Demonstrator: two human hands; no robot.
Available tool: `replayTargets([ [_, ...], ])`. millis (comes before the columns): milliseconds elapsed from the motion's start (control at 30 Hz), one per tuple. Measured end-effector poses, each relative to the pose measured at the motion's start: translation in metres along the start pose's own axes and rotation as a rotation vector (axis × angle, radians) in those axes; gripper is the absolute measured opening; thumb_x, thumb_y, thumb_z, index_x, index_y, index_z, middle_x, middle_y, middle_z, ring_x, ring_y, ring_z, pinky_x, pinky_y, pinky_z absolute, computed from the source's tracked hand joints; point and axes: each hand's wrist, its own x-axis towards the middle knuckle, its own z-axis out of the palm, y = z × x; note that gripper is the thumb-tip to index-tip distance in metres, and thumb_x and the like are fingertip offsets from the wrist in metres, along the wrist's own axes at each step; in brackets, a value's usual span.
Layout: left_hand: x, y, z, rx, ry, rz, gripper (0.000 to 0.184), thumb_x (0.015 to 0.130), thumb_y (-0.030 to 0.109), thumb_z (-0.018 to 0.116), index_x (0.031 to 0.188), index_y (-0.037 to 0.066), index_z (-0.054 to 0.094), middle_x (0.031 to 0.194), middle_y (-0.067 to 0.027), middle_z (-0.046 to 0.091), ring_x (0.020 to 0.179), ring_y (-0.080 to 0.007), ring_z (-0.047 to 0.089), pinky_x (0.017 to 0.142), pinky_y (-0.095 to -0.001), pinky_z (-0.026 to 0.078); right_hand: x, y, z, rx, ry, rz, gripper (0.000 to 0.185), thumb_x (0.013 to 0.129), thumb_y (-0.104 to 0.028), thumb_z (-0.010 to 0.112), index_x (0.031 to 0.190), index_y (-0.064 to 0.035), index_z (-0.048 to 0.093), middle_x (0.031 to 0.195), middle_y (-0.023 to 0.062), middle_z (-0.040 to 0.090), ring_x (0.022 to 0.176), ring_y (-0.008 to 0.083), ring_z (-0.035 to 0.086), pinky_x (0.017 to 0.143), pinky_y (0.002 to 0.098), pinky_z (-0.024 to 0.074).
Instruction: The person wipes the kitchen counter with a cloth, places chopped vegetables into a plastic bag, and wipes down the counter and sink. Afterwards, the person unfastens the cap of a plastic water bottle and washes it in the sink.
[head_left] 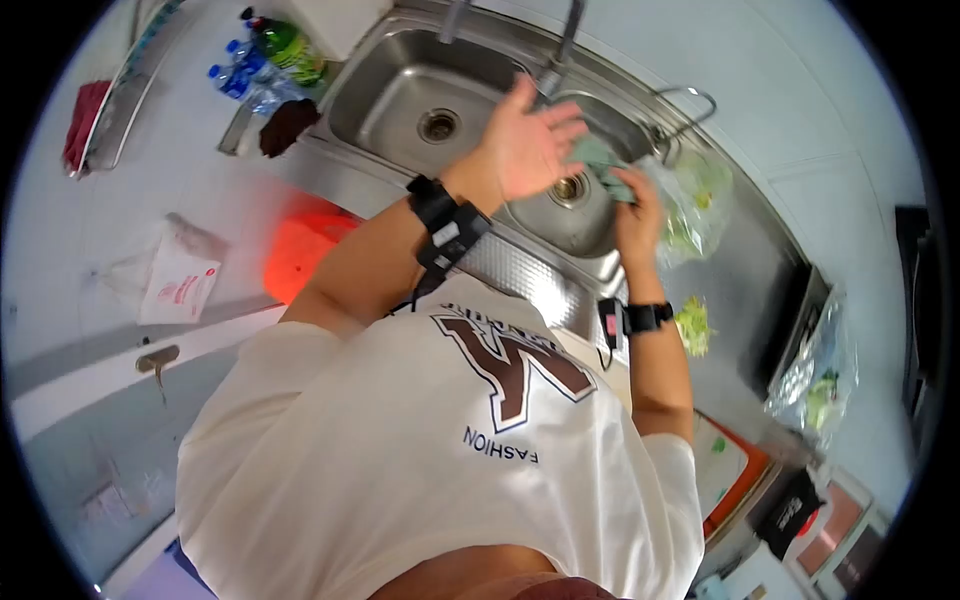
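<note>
Grasping in the right hand a grey-green cloth extending leftward from it, near the splayed, unclenched left hand.

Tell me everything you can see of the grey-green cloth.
The cloth is grey-green and looks like soft fabric, crumpled into folds, its finer detail blurred. The right hand grips one end over the right sink basin. Whether the open left hand touches it, I cannot tell.
</note>
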Motion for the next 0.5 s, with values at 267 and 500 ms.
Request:
replayTargets([
  [267, -0.004, -0.020, -0.027, 1.120, 0.082, 0.152, 0.039, 0.090, 0.016, 0.071, 0.122, 0.001, 0.055, 0.103, -0.0086, 0.064, 0.090, -0.0142, 0.060, 0.080, -0.0290, 0.048, -0.001, -0.044, 0.010, 0.756, -0.222, 0.573, 0.036, 0.097, -0.026, 0.062, 0.122, 0.0005, 0.058, 0.097, 0.0072, 0.068, 0.081, 0.0142, 0.066, 0.064, 0.0266, 0.0533],
  [500, -0.038, 0.009, -0.054, 1.116, 0.353, 0.144, 0.031, 0.096, 0.032, 0.062, 0.110, 0.004, 0.063, 0.095, -0.0032, 0.064, 0.078, -0.0127, 0.058, 0.066, -0.0248, 0.046, -0.046, -0.016, -0.012, 0.455, -0.169, 0.709, 0.025, 0.090, -0.017, 0.071, 0.108, -0.0004, 0.067, 0.086, 0.0016, 0.065, 0.066, 0.0094, 0.057, 0.057, 0.0226, 0.0476],
])
